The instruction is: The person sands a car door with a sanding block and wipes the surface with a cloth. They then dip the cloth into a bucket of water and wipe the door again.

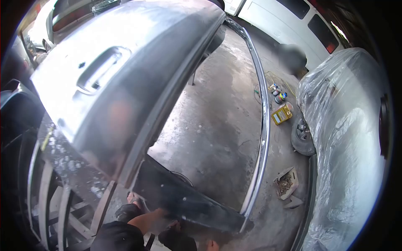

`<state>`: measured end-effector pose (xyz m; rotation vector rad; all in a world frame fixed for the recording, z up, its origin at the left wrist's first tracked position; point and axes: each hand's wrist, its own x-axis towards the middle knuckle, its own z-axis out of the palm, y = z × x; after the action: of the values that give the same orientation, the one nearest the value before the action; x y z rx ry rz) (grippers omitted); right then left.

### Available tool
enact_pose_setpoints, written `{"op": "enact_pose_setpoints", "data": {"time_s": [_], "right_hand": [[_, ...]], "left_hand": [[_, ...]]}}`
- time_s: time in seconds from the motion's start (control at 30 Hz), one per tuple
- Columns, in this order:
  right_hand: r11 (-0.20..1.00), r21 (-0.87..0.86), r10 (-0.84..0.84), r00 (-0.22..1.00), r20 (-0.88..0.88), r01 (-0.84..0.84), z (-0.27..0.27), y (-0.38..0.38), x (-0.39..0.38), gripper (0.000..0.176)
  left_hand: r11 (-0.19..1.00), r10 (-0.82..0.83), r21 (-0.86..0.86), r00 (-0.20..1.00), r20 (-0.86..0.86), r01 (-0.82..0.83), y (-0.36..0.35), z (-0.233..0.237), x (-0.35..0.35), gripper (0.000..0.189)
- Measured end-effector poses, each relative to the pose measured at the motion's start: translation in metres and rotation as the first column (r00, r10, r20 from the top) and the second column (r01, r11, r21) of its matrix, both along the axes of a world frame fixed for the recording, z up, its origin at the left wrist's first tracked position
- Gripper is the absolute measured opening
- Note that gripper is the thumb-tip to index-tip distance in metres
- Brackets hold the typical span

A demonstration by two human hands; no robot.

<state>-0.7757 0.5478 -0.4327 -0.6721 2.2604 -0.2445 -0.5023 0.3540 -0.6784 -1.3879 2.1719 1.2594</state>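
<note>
A detached car door (142, 42) with a glossy, pale and dark surface fills the upper left. It has a recessed handle (104, 70) and a chrome-edged window frame (264, 108) curving down the right. My left hand (160, 214) reaches from a black sleeve to the lower edge of the door's black corner panel (184, 198). Its fingers are blurred and partly hidden, so I cannot make out a grip. At the bottom edge, only a small part of what looks like my right hand (212, 245) shows, below the panel. Its fingers are not distinguishable.
A slatted metal stand (65, 209) is under the door at lower left. Plastic sheeting (347, 125) covers a vehicle on the right. On the concrete floor (209, 121) are a yellow can (281, 114), small bottles (280, 98) and a debris-filled box (286, 184). Behind stands a white van (268, 19).
</note>
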Motion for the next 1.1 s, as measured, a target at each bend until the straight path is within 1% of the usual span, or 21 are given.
{"op": "enact_pose_setpoints", "data": {"time_s": [0.1,0.17,0.23,0.3,0.37,0.43,0.47,0.5,0.6,0.63,0.7,0.73,0.77,0.8,0.83,0.87,0.9,0.93,0.97,1.03,1.1], "right_hand": [[0.996,-0.085,-0.026,0.999,0.032,0.029,0.046,-0.01,0.018,0.053],[0.988,-0.134,-0.075,0.995,0.068,0.084,0.081,-0.006,0.033,0.054],[0.963,-0.185,-0.174,0.977,0.123,0.195,0.12,0.002,0.048,0.055],[0.886,-0.249,-0.342,0.914,0.218,0.391,0.17,0.007,0.055,0.055],[0.72,-0.318,-0.517,0.783,0.347,0.617,0.225,0.009,0.053,0.056],[0.497,-0.398,-0.609,0.636,0.474,0.771,0.278,0.003,0.045,0.056],[0.39,-0.44,-0.618,0.584,0.527,0.809,0.304,-0.003,0.041,0.057],[0.288,-0.49,-0.601,0.554,0.576,0.823,0.329,-0.014,0.035,0.057],[0.06,-0.578,-0.467,0.535,0.704,0.814,0.403,-0.061,0.036,0.058],[0.012,-0.598,-0.397,0.553,0.733,0.802,0.426,-0.085,0.044,0.058],[0.064,-0.817,-0.222,0.807,0.548,0.572,0.465,-0.137,0.057,0.056],[0.08,-0.905,-0.108,0.906,0.409,0.418,0.478,-0.159,0.061,0.058],[0.103,-0.902,0.035,0.905,0.424,0.419,0.482,-0.187,0.067,0.061],[0.134,-0.898,0.174,0.882,0.437,0.419,0.487,-0.216,0.073,0.065],[0.165,-0.776,0.285,0.723,0.629,0.609,0.499,-0.254,0.09,0.065],[0.199,-0.733,0.349,0.652,0.673,0.65,0.506,-0.291,0.117,0.067],[0.239,-0.69,0.407,0.575,0.71,0.683,0.516,-0.327,0.15,0.07],[0.291,-0.711,0.427,0.578,0.695,0.64,0.528,-0.357,0.189,0.07],[0.339,-0.729,0.449,0.578,0.681,0.595,0.539,-0.387,0.231,0.071],[0.461,-0.715,0.521,0.492,0.698,0.526,0.553,-0.432,0.311,0.068],[0.517,-0.78,0.634,0.454,0.626,0.353,0.519,-0.474,0.374,0.056]], "left_hand": [[1.0,-0.02,0.0,0.992,-0.122,0.021,0.043,0.092,-0.03,0.029],[0.992,-0.052,0.112,0.998,-0.035,0.056,0.048,0.194,-0.053,0.029],[0.998,0.029,0.057,0.972,-0.231,-0.016,0.072,0.255,-0.079,0.029],[0.981,-0.012,0.17,0.906,-0.423,0.093,0.068,0.341,-0.108,0.029],[0.979,0.04,0.179,0.769,-0.638,0.098,0.068,0.42,-0.133,0.026],[0.949,0.003,0.201,0.626,-0.78,0.244,0.053,0.494,-0.153,0.023],[0.941,-0.002,0.165,0.491,-0.871,0.297,0.043,0.535,-0.154,0.023],[0.93,-0.004,0.123,0.344,-0.939,0.345,0.032,0.573,-0.151,0.022],[0.899,-0.179,-0.093,0.165,-0.97,0.428,0.002,0.654,-0.135,0.024],[0.913,-0.194,-0.129,0.134,-0.972,0.387,-0.01,0.677,-0.128,0.027],[0.936,-0.223,-0.192,0.073,-0.972,0.296,-0.039,0.715,-0.105,0.031],[0.938,-0.213,-0.164,0.134,-0.968,0.305,-0.062,0.731,-0.088,0.034],[0.94,-0.202,-0.134,0.195,-0.96,0.313,-0.088,0.747,-0.068,0.038],[0.978,-0.133,-0.077,0.299,-0.945,0.194,-0.115,0.767,-0.038,0.037],[0.997,-0.05,-0.025,0.389,-0.92,0.068,-0.133,0.781,-0.01,0.037],[0.933,-0.054,-0.144,0.267,-0.962,-0.331,-0.147,0.767,0.003,0.039],[0.749,-0.078,-0.249,0.29,-0.954,-0.615,-0.171,0.771,0.027,0.051],[0.627,-0.084,-0.241,0.243,-0.966,-0.741,-0.196,0.769,0.056,0.067],[0.585,0.038,-0.151,0.213,-0.976,-0.797,-0.215,0.767,0.088,0.081],[0.573,0.311,0.317,-0.157,-0.937,-0.756,-0.253,0.757,0.142,0.085],[0.578,0.254,0.287,-0.166,-0.953,-0.763,-0.299,0.722,0.207,0.08]]}}
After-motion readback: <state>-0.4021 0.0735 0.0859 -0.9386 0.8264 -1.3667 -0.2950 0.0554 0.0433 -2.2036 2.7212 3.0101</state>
